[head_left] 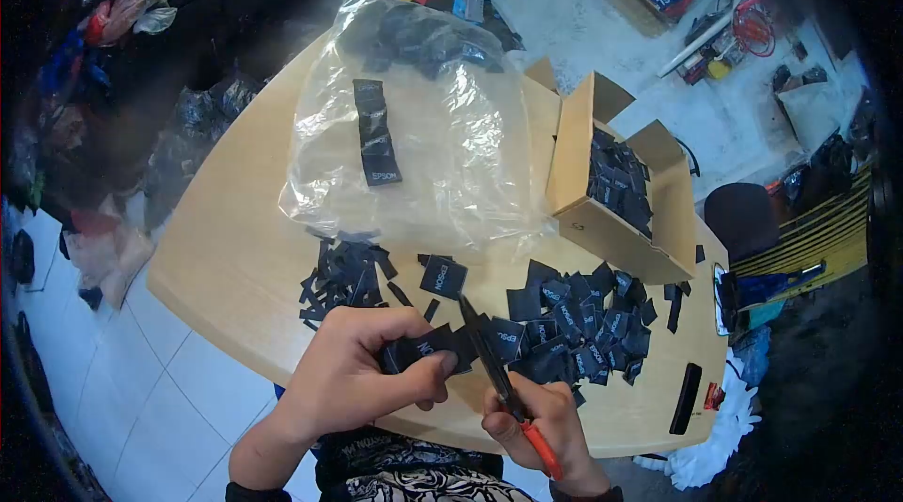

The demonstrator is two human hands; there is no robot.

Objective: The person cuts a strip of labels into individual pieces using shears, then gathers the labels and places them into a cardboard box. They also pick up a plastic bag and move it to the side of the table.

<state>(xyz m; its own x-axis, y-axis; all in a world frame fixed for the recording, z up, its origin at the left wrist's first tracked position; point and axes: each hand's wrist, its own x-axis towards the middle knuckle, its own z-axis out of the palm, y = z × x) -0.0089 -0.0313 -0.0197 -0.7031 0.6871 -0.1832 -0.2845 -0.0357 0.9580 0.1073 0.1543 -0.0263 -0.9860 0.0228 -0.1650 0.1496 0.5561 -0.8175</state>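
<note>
1. the cardboard box stood open on the wooden table, with dark labels heaped inside it.
2. the left hand was left of the box, on the wearer's side, its thumb and forefinger pinching a dark strip with light lettering; its other fingers were partly hidden, so i could not tell how they lay.
3. the right hand, nearer the wearer than the box, had its fingers curled round the scissors, which were red-orange at the handle. the blades pointed away from the wearer, beside the strip's end; i could not tell whether they had closed on it.
4. loose labels, some reading "epson", lay piled just on the wearer's side of the box.
5. dark scraps lay well to the box's left.
6. a clear plastic bag also lay left of the box, a longer strip of labels upon it.
</note>
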